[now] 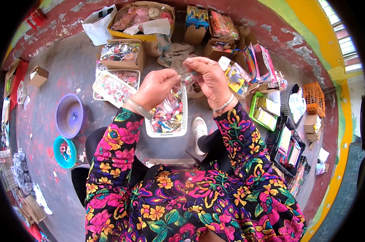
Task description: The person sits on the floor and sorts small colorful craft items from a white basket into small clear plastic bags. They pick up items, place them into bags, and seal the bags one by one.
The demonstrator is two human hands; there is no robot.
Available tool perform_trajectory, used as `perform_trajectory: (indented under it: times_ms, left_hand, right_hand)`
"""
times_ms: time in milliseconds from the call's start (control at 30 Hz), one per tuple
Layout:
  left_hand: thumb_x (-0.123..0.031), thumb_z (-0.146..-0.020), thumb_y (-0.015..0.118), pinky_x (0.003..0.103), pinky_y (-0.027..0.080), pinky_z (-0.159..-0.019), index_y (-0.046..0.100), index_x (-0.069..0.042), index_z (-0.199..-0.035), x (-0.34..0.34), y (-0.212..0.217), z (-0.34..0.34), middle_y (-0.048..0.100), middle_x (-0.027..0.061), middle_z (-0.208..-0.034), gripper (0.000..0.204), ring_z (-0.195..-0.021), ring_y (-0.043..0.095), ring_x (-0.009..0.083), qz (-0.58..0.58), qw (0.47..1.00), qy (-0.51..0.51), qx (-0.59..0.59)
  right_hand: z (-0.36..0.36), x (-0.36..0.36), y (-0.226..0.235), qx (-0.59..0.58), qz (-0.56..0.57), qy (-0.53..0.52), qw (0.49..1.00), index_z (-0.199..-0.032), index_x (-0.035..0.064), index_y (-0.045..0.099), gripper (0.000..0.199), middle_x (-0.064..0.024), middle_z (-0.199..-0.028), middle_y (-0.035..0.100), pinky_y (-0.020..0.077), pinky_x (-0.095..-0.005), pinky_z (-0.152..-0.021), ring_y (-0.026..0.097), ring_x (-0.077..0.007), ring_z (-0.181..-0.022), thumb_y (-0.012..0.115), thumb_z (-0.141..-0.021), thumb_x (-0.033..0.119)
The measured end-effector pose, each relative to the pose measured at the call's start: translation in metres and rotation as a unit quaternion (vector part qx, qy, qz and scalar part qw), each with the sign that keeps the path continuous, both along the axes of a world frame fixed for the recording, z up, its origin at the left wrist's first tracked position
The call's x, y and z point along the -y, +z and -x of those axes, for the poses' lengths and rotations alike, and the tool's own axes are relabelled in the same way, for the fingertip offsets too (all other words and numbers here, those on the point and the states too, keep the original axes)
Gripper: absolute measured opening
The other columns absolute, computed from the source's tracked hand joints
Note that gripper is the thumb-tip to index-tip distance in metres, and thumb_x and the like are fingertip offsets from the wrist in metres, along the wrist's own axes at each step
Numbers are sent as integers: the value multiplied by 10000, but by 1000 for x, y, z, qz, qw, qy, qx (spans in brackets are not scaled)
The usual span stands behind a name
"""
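Between my two hands is a small clear plastic bag (187, 79) with something greenish and reddish in it, too small to name. My left hand (156, 88) pinches its left side with thumb and forefinger. On the other side my right hand (211, 80) has its fingers closed at the bag's top and right edge. Below them a white plastic basket (149, 130) stands in front of me, full of small colourful pieces (166, 115), some in clear plastic. My left hand partly covers this basket.
Left of the basket are another white basket (97, 97) of small packets and a cardboard box (138, 60). A purple basin (60, 117) and a teal basin (60, 161) sit farther left. At right stand a green tray (253, 107), a black crate (277, 161) and an orange crate (313, 99).
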State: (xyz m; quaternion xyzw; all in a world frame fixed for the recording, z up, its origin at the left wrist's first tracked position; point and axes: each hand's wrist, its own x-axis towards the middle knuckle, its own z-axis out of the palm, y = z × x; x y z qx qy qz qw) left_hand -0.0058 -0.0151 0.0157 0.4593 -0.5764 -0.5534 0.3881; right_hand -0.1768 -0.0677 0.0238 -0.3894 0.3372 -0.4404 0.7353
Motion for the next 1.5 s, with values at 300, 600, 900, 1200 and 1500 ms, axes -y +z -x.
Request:
perform_trajectory:
  times_ms: [300,600,900,1200,1500]
  left_hand:
    - [-132,-903,495,187,437,-472,585,17,-910,-1,1,-11,600,40,-763,175,-512,528,65,-18,998,41,-46]
    - [-99,-837,607,157,430,-487,598,11,-1001,-2,14,-18,620,32,-828,198,-553,525,45,-3,991,76,-114]
    - [-54,-826,607,164,446,-501,619,17,-929,-4,12,-17,598,23,-794,126,-592,529,47,61,992,70,-83]
    - [-22,-808,611,173,449,-493,617,23,-844,-13,24,-15,580,25,-775,57,-603,535,51,177,981,83,17]
    - [25,-788,597,199,437,-456,615,22,-801,-25,35,-13,584,68,-756,22,-544,553,88,310,945,80,60]
  right_hand:
    - [18,7,9,-120,46,66,990,-900,44,649,182,-17,-763,632,432,-206,-623,589,-100,-701,640,-810,203]
    - [14,0,12,-174,170,69,968,-859,-18,659,155,-16,-739,622,437,-212,-647,548,-69,-705,659,-758,100]
    - [7,-7,18,-192,301,51,933,-818,-19,653,97,-22,-800,594,432,-207,-626,538,-77,-713,674,-747,44]
    - [4,-16,26,-203,383,37,900,-809,12,655,100,-34,-796,580,411,-216,-628,525,-100,-735,689,-719,40]
    - [-1,-33,43,-211,449,31,868,-786,19,647,107,-43,-802,576,425,-237,-660,535,-129,-750,703,-696,32]
